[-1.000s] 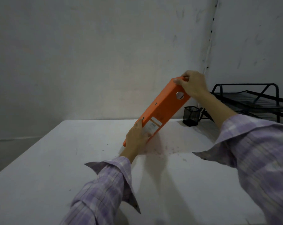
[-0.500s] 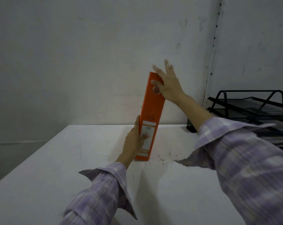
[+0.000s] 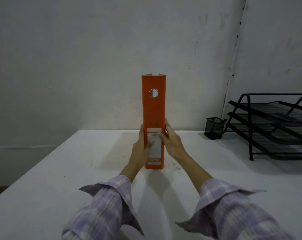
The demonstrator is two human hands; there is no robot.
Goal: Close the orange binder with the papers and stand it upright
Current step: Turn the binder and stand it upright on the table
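Note:
The orange binder (image 3: 153, 111) stands upright on the white table (image 3: 77, 179), shut, its spine facing me with a round finger hole near the top and a white label low down. My left hand (image 3: 141, 149) clasps its lower left side, thumb on the label. My right hand (image 3: 171, 142) clasps the lower right side, thumb across the spine. The papers inside are hidden.
A black mesh pen cup (image 3: 214, 128) stands at the back right of the table. Beside it a black wire stack of letter trays (image 3: 275, 127) fills the right edge. White walls rise behind the table, with the corner at the right.
The binder went from leaning to the right to standing straight up. My right hand came down from its top to its lower right side. My left hand stayed low on the left.

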